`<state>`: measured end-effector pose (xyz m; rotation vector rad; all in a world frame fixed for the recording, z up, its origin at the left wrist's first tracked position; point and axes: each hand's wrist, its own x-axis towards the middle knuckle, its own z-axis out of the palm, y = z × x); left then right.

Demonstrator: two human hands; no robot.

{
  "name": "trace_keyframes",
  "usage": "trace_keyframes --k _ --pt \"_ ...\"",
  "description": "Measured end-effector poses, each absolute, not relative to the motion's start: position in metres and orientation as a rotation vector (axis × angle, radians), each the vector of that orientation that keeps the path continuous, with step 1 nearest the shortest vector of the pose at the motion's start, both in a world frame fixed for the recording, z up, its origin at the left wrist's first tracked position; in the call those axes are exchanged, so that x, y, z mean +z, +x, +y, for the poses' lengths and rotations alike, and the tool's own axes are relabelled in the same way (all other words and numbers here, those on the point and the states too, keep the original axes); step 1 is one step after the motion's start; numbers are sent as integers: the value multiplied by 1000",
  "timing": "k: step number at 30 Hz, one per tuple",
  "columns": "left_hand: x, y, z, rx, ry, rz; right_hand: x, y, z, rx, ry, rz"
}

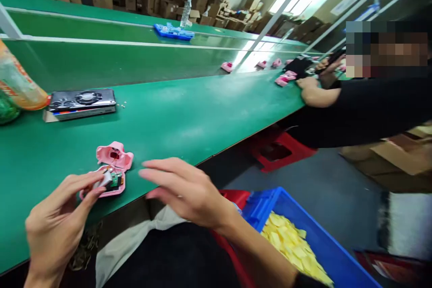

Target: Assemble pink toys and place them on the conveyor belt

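Note:
A pink plastic shell [108, 183] lies open near the front edge of the green table [189, 112], showing a small green circuit board and a white part inside. A second pink shell half [114, 155] sits just behind it. My left hand [59, 225] pinches the white part at the open shell with thumb and fingers. To the right of the shells my right hand [184, 189] hovers over the table edge, fingers stretched out and empty, slightly blurred.
A silver device with a round fan [82, 102] and an orange bag [18, 83] sit at the left. A co-worker's hands [315, 90] work on pink parts [281, 80] at the right. A blue bin of yellow pieces [293, 243] stands below, beside red stools [280, 148].

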<state>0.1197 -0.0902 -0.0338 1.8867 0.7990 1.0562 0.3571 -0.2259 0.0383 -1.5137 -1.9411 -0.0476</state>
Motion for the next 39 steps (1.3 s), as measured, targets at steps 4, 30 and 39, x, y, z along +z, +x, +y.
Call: trace_keyframes --k 4,30,39 --pt "-28 125 -98 1059 1791 774 51 327 -157 109 -1306 -2412" --pt "-9 130 -89 886 1706 960 6 311 -166 250 -1359 -1960" --pt "-16 116 -76 825 2251 857 4 308 -164 427 -1366 -1613"
